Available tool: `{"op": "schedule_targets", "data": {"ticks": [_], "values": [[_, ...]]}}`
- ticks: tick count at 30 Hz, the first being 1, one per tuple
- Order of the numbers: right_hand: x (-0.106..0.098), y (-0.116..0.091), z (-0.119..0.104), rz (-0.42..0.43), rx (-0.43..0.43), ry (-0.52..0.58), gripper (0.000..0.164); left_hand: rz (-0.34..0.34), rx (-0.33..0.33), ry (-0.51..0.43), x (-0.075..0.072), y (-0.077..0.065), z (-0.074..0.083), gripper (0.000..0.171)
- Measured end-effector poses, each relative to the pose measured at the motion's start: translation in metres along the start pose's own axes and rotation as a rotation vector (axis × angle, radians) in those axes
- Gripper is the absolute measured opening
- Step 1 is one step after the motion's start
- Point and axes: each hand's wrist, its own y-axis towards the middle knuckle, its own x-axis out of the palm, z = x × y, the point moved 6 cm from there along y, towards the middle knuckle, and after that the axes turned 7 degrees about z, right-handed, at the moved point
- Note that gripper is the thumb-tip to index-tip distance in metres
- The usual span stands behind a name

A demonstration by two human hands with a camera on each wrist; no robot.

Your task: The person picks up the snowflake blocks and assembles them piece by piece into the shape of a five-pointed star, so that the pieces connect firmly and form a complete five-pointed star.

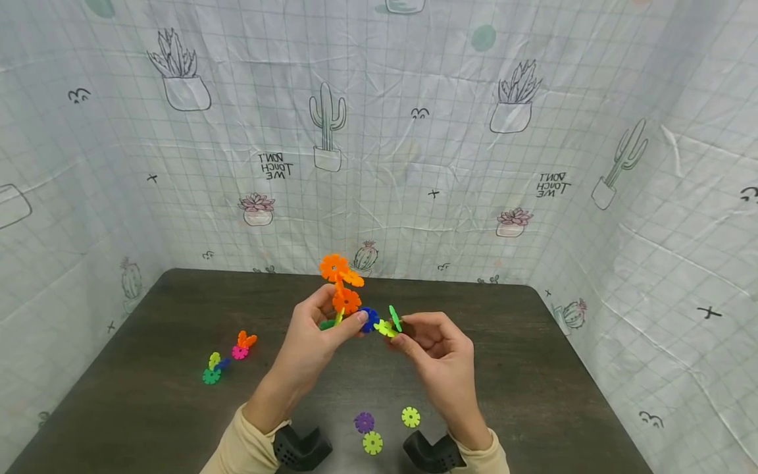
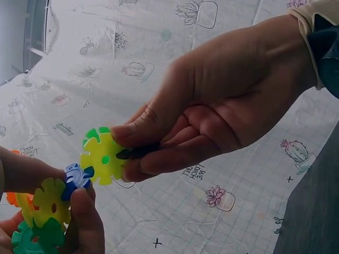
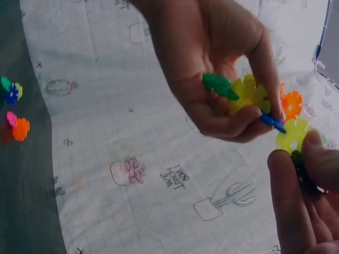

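Slotted plastic flower discs are linked into a chain between both hands. My left hand (image 1: 316, 329) grips it at the blue disc (image 1: 370, 320), thumb on the near side. Orange discs (image 1: 346, 300) rise above that hand, and a green disc (image 2: 37, 235) and a yellow disc (image 2: 53, 201) sit beside its fingers in the left wrist view. My right hand (image 1: 444, 359) pinches the chain's other end, where a dark disc (image 2: 140, 152) meets a yellow disc (image 1: 385, 328). Another green disc (image 1: 395, 318) stands on edge there. The right fingers partly hide the dark disc.
On the dark table (image 1: 521, 395) at left lie a small linked cluster with a green disc (image 1: 211, 376) and another with a pink disc (image 1: 239, 352). Near the front are a purple disc (image 1: 364, 422) and two loose yellow-green discs (image 1: 372, 443). A patterned cloth (image 1: 379, 197) hangs behind.
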Motion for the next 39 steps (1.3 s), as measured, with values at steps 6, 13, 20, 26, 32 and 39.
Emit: {"op": "schedule_targets", "data": {"ticks": [6, 13, 20, 26, 32, 39], "values": [[0.000, -0.001, 0.003, 0.024, 0.054, 0.034, 0.026, 0.012, -0.003, -0.002, 0.002, -0.002, -0.002, 0.039], [0.003, -0.003, 0.006, 0.016, 0.084, 0.080, 0.025, 0.040, -0.006, -0.008, 0.001, -0.002, -0.003, 0.035], [0.002, -0.006, 0.011, 0.023, 0.144, 0.031, 0.025, 0.008, -0.031, 0.062, -0.002, 0.002, -0.007, 0.028], [-0.003, -0.011, 0.017, 0.109, 0.217, -0.011, 0.023, -0.079, 0.008, 0.118, 0.000, 0.002, -0.006, 0.030], [-0.003, -0.012, 0.017, 0.146, 0.186, 0.023, 0.024, -0.111, 0.054, 0.171, -0.001, 0.003, -0.003, 0.029], [-0.005, -0.012, 0.016, 0.173, 0.156, 0.049, 0.024, -0.155, 0.116, 0.157, -0.004, 0.002, 0.001, 0.031]]}}
